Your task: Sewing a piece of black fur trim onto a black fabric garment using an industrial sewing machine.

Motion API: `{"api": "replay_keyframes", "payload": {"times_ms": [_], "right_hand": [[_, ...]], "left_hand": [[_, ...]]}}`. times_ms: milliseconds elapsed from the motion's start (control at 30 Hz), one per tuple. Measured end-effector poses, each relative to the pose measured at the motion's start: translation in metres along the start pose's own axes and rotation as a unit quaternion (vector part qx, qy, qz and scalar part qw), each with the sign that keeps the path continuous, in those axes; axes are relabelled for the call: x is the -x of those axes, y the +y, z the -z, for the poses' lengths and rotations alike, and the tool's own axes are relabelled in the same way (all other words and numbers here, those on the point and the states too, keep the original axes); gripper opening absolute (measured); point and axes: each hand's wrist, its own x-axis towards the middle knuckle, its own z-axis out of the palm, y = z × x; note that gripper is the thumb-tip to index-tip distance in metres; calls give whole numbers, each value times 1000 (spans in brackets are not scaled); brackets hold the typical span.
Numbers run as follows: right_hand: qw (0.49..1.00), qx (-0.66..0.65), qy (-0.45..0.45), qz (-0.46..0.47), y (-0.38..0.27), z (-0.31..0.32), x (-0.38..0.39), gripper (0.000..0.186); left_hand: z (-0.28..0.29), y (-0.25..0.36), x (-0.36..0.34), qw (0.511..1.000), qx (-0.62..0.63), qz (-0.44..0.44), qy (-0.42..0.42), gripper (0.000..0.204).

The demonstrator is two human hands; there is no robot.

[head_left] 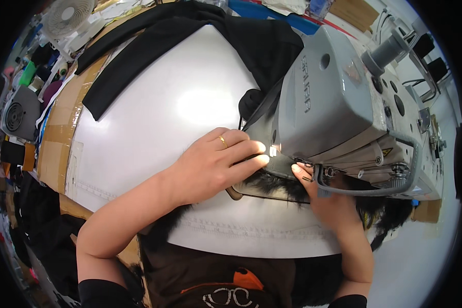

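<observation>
A grey sewing machine (339,97) stands at the right of the white table. Under its needle area lies a piece of black fabric (281,165), edged with black fur (269,185). My left hand (213,161), with a ring on one finger, grips the fabric just left of the needle; its thumb is hidden below. On the other side, my right hand (331,200) holds the same piece, thumb on top beside the presser foot (307,169). Its other fingers are mostly hidden by the machine's grey guard. A small light shines on the work between the hands.
A long black garment (154,59) is draped along the far side of the white table (154,133). Taped cardboard (61,133) edges the table at the left. A fan (66,18) and cluttered supplies stand beyond. Black fur also hangs over the near edge.
</observation>
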Motion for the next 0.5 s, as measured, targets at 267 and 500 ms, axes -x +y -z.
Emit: {"api": "replay_keyframes", "payload": {"times_ms": [267, 500], "right_hand": [[986, -2, 152, 70, -46, 15, -25, 46], [990, -98, 104, 1, -44, 15, -39, 42]], "left_hand": [[-4, -11, 4, 991, -36, 85, 97, 44], [21, -31, 5, 999, -10, -30, -30, 31]]}}
